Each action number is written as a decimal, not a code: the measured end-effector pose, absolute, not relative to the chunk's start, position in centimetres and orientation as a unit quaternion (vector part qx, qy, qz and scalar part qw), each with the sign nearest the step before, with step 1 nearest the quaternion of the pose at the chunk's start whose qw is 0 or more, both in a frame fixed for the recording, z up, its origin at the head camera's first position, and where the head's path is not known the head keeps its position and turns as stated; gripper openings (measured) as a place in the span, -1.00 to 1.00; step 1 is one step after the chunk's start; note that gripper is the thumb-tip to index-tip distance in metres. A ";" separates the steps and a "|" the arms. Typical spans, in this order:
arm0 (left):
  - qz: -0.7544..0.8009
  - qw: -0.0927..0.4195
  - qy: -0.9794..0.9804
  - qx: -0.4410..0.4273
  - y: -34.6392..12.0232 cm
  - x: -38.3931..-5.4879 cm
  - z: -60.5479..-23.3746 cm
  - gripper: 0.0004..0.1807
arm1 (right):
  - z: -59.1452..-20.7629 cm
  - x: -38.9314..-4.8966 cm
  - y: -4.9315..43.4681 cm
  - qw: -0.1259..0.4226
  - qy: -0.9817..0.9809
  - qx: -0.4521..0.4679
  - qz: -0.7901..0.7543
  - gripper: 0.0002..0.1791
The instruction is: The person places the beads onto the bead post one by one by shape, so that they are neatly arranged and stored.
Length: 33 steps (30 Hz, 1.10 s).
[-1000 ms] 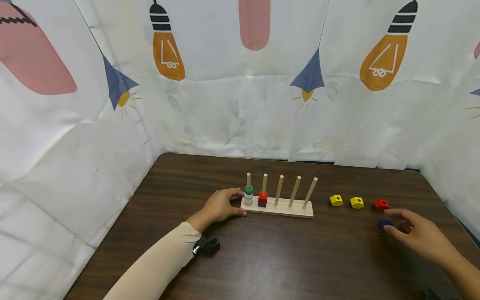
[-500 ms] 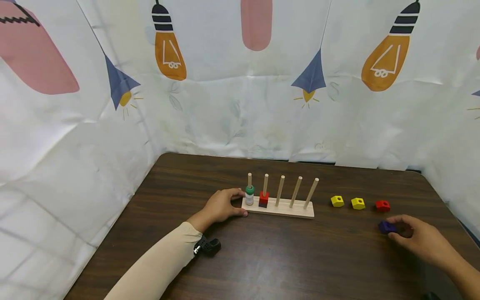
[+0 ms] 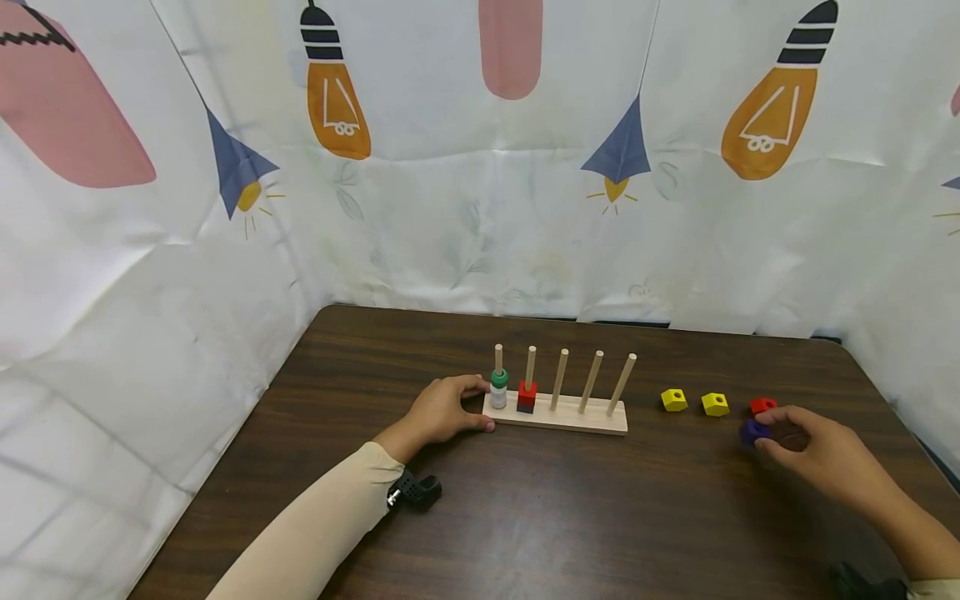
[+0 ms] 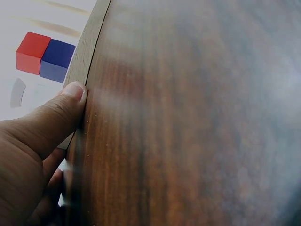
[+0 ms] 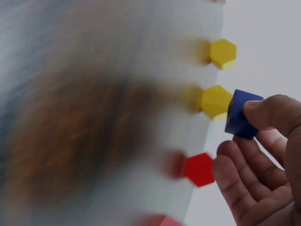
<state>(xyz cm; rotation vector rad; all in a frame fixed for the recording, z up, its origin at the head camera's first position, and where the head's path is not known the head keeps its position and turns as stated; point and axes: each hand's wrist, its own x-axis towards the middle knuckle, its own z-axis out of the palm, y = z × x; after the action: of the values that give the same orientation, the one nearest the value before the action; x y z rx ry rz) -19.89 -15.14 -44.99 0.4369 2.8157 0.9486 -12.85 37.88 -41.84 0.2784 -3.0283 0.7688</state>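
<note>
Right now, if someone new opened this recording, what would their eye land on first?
Probably the large orange light bulbs printed on the white backdrop behind the dark table. Next, the pale five-peg rack near the table's middle, its left end gripped by the left hand. Then, toward the right side, the right hand pinching a blue block.

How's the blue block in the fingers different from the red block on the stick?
Colour: the blue block is blue, while the red block is red.
Place: the right hand pinches the blue block; the red block is on the second stick from the left.
Below: the red block sits on another blue block; the held one isn't stacked on any block.
Both are plain-coloured blocks.
</note>
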 end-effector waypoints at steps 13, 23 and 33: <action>0.320 0.067 0.934 0.145 -15.1 -19.9 -45.0 -0.33 | -37.6 -14.1 33.1 0.078 -0.950 0.150 0.263 -0.65; 0.322 0.069 0.933 0.146 -15.0 -19.9 -45.0 -0.33 | -35.1 -15.4 30.3 0.097 -0.939 0.181 0.276 -0.67; 0.314 0.067 0.936 0.145 -15.0 -19.8 -44.8 -0.30 | -32.8 -16.2 27.7 0.114 -0.932 0.200 0.281 -0.66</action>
<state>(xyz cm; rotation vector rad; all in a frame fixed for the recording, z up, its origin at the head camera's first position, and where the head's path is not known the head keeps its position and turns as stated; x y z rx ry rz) -19.81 -15.03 -44.84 0.4365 2.8221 0.9462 -16.18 27.66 -32.75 0.5877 -2.7323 0.8236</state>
